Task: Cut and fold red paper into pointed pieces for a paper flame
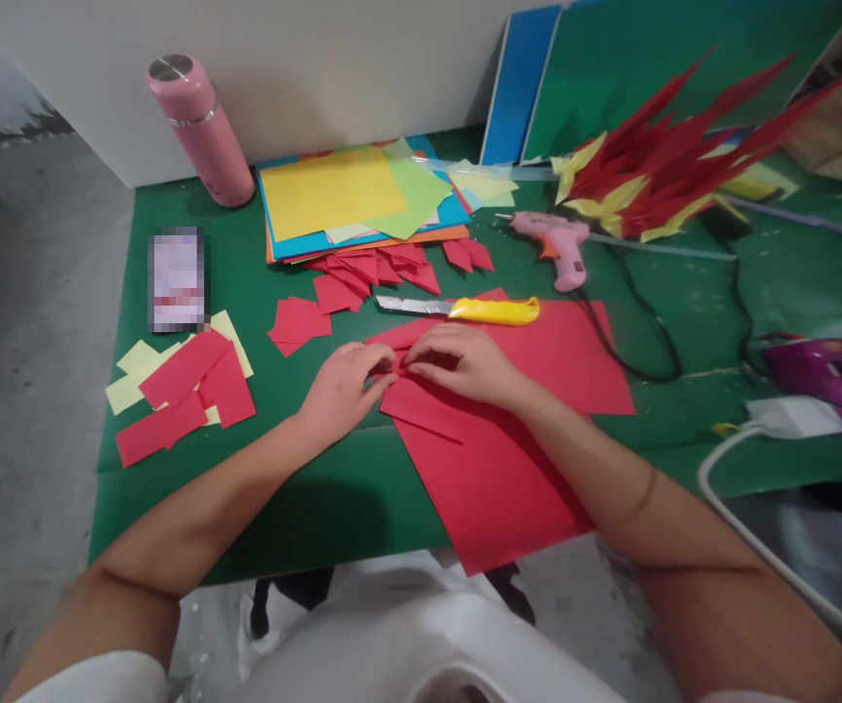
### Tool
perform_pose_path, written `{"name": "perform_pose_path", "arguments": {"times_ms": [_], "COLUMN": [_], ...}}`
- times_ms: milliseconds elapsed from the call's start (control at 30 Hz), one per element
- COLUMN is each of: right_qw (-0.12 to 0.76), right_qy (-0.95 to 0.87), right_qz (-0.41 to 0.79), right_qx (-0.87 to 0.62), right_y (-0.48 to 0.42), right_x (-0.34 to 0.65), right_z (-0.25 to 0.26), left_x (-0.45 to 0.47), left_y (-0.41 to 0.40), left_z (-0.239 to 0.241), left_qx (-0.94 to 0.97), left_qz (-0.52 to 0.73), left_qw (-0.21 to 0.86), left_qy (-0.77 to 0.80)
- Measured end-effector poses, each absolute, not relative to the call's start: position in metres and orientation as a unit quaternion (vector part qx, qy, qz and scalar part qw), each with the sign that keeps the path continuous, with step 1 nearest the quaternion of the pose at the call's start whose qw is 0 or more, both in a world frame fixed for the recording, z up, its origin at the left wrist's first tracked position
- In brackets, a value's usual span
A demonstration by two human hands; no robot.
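Note:
My left hand (344,386) and my right hand (465,361) meet over the table, thumbs and fingertips pinched together on a small piece of red paper (400,365). Its exact shape is partly hidden by my fingers. Beneath my right hand and forearm lie large red paper sheets (494,488), with a narrow red strip (425,415) on top. Just beyond my hands rests a utility knife (494,310) with a yellow handle, its blade out and pointing left. Cut red paper pieces (300,322) are scattered to the left of the knife.
A stack of coloured paper (333,195) lies at the back, near a pink bottle (205,137). A pink glue gun (557,244) trails its cable on the right, below red paper flames (670,156). Red and yellow scraps (187,381) and a blurred-out phone-like object (177,278) are left.

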State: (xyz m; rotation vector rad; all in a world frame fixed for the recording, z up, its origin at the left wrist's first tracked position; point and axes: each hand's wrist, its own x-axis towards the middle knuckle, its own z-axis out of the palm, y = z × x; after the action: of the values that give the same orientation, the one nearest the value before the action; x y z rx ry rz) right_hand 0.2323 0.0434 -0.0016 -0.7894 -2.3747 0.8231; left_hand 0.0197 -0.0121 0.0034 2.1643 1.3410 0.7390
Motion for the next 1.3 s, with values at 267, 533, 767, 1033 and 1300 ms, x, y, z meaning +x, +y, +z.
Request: {"name": "perform_pose_path", "arguments": {"times_ms": [267, 533, 767, 1033, 1300], "right_qw": [0.237, 0.242, 0.242, 0.243, 0.240], "right_qy": [-0.877, -0.873, -0.867, -0.866, -0.866], "right_qz": [0.276, 0.254, 0.252, 0.247, 0.250], "right_qx": [-0.315, -0.339, -0.355, -0.362, -0.361], "right_y": [0.0408, 0.0378, 0.0360, 0.0353, 0.0366], "right_x": [0.2291, 0.2278, 0.2252, 0.2244, 0.2245], "right_z": [-0.0016, -0.0031, -0.0027, -0.0026, -0.0027], "left_x": [0.0208, 0.0208, 0.0195, 0.0178, 0.0166], "left_y": [-0.0119, -0.0119, -0.0112, -0.0102, -0.0088], "left_z": [0.0026, 0.0012, -0.0002, 0.0006, -0.0002], "left_qx": [0.782, 0.784, 0.791, 0.792, 0.791], "left_qz": [0.285, 0.280, 0.288, 0.292, 0.302], "left_qw": [0.260, 0.259, 0.252, 0.255, 0.254], "left_qy": [0.489, 0.490, 0.477, 0.471, 0.467]}}
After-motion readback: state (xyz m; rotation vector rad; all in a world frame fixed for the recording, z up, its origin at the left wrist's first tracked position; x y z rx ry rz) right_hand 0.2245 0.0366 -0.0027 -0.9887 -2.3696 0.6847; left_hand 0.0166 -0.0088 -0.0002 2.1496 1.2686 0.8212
